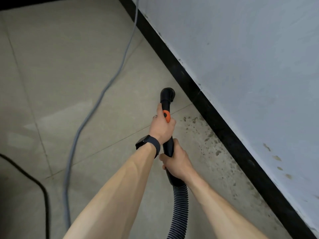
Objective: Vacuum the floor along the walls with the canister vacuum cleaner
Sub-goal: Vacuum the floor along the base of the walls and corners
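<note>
A black vacuum wand with an orange slider runs away from me towards the floor. Its round nozzle sits on the grey tiles close to the black baseboard. My left hand grips the wand just behind the nozzle, at the orange part. My right hand grips the wand lower down, where the ribbed hose joins it. The hose leaves the picture at the bottom. The canister is out of view.
A grey-white wall rises to the right, above the baseboard. Dark spots speckle the tiles beside it. A grey cable snakes across the floor on the left, and a black cable curves at the lower left.
</note>
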Available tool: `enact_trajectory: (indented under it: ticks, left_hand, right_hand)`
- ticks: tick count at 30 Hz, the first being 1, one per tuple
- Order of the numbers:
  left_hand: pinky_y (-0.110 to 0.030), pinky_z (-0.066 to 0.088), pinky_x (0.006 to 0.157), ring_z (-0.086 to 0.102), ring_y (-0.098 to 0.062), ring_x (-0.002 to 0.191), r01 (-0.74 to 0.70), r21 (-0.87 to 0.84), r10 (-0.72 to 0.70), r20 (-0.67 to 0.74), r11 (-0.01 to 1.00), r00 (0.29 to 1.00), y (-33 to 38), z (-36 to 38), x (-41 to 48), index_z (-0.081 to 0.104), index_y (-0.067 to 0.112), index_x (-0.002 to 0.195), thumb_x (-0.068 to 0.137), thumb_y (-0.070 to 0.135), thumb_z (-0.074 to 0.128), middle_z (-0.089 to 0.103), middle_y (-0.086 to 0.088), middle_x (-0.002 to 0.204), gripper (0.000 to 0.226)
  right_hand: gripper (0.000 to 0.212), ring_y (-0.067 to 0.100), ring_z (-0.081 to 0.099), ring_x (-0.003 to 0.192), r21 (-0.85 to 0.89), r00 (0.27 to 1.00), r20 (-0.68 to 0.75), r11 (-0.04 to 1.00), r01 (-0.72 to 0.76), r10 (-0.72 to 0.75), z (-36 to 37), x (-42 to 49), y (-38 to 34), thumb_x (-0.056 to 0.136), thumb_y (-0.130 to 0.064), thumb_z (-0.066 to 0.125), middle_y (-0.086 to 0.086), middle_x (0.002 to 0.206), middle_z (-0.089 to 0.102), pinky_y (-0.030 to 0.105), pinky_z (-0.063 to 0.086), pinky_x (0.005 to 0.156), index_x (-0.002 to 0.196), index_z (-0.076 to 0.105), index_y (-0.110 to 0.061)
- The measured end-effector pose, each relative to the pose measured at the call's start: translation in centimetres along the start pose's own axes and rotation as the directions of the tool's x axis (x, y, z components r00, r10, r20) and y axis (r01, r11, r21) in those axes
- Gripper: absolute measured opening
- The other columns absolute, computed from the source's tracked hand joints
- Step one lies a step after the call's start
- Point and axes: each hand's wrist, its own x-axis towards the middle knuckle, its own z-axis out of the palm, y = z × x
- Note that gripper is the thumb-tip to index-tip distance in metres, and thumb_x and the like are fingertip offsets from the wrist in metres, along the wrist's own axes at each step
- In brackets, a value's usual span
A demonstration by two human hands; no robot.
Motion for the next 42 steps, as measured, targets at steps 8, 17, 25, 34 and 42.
enact_trajectory:
  ticks: [8, 17, 25, 34, 42]
  left_hand:
    - [-0.034, 0.047, 0.069, 0.060, -0.030, 0.084, -0.021, -0.047, 0.020, -0.023, 0.999, 1.000, 0.8, 1.6, 2.5, 0.009, 0.030, 0.155, 0.093, 0.029, 0.049, 0.059, -0.019, 0.106, 0.074]
    - [-0.028, 0.039, 0.063, 0.054, -0.017, 0.080, -0.012, -0.018, 0.012, 0.004, 1.000, 1.000, 2.5, 0.4, 2.9, 0.013, 0.026, 0.157, 0.098, 0.026, 0.049, 0.057, -0.011, 0.111, 0.069]
    - [-0.029, 0.044, 0.061, 0.056, -0.017, 0.075, -0.060, 0.136, 0.034, 0.187, 0.989, 0.982, 1.2, -1.6, -2.1, 0.008, 0.025, 0.156, 0.094, 0.022, 0.055, 0.053, -0.003, 0.094, 0.078]
    - [-0.027, 0.041, 0.055, 0.054, -0.017, 0.063, -0.031, 0.238, -0.039, 0.283, 0.971, 0.958, -2.4, -4.4, -8.6, -0.001, 0.029, 0.156, 0.093, 0.019, 0.055, 0.050, -0.002, 0.077, 0.085]
    - [-0.028, 0.044, 0.060, 0.055, -0.017, 0.065, 0.094, 0.265, -0.138, 0.152, 0.960, 0.979, -4.2, -6.2, -14.5, 0.017, 0.042, 0.152, 0.087, 0.022, 0.061, 0.052, 0.003, 0.072, 0.082]
  right_hand:
    - [0.032, 0.030, 0.070, 0.078, -0.037, 1.000, 0.010, 0.999, 0.014, -0.014, -1.8, 2.5, 0.2, 0.087, -0.022, 0.065, 0.012, 0.088, 0.069, 0.050, 0.059, 0.071, 0.109, 0.042, -0.021]
    - [0.032, 0.030, 0.069, 0.077, -0.070, 0.999, -0.004, 0.997, 0.034, -0.034, -2.6, 3.1, -1.2, 0.087, -0.025, 0.065, 0.010, 0.089, 0.066, 0.045, 0.059, 0.068, 0.107, 0.041, -0.020]
    - [0.026, 0.022, 0.070, 0.060, 0.384, 0.999, 0.003, 0.922, -0.044, 0.046, 3.1, -2.3, 0.0, 0.083, -0.017, 0.065, 0.004, 0.072, 0.067, 0.044, 0.058, 0.063, 0.098, 0.046, -0.025]
    - [0.021, 0.030, 0.069, 0.072, 0.361, 0.997, 0.011, 0.929, -0.074, 0.076, 8.8, -8.8, 1.4, 0.082, -0.027, 0.060, 0.010, 0.081, 0.067, 0.049, 0.056, 0.066, 0.092, 0.041, -0.028]
    - [0.020, 0.024, 0.069, 0.065, 0.431, 0.995, 0.052, 0.897, -0.097, 0.082, 13.1, -14.1, 0.7, 0.084, -0.021, 0.059, 0.007, 0.078, 0.071, 0.045, 0.057, 0.063, 0.097, 0.044, -0.027]
